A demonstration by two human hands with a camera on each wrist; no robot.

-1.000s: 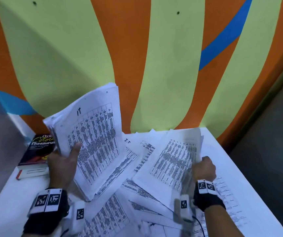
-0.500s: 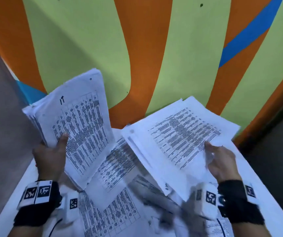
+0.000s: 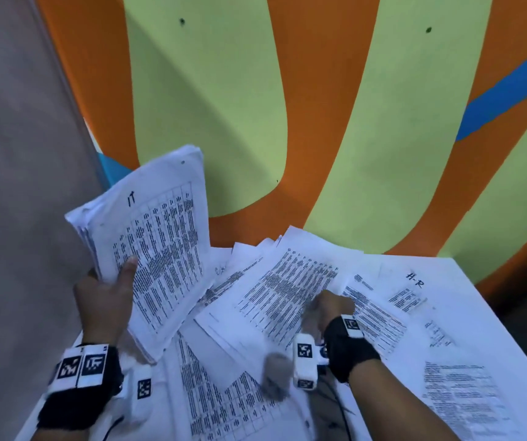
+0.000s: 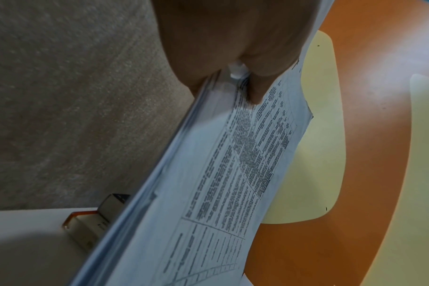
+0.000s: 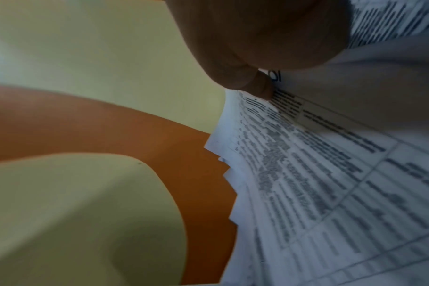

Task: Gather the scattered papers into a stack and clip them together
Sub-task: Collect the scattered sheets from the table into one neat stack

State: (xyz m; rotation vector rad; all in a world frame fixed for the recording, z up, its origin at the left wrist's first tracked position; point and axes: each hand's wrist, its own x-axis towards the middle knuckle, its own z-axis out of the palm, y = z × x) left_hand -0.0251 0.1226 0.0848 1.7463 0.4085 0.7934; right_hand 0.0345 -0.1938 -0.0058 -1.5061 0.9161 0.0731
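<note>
My left hand (image 3: 109, 276) grips a thick stack of printed sheets (image 3: 160, 246) marked "IT", raised and tilted above the table's left side. The left wrist view shows the thumb (image 4: 255, 94) on the stack's face (image 4: 233, 174) and the fingers behind it. My right hand (image 3: 327, 308) is low over the scattered papers (image 3: 224, 393), pinching a few overlapping sheets (image 3: 287, 291). Its thumb (image 5: 265, 91) presses on their printed top (image 5: 318, 183). More loose sheets, one marked "H-R" (image 3: 415, 278), lie to the right.
The white table (image 3: 488, 316) stands against an orange, green and blue painted wall (image 3: 319, 122). A book (image 4: 91, 228) lies at the table's left edge behind the held stack. Grey floor (image 3: 17, 218) drops away on the left.
My right hand has come down with its sheets from mid-air to the pile on the table. The left hand's stack stays raised.
</note>
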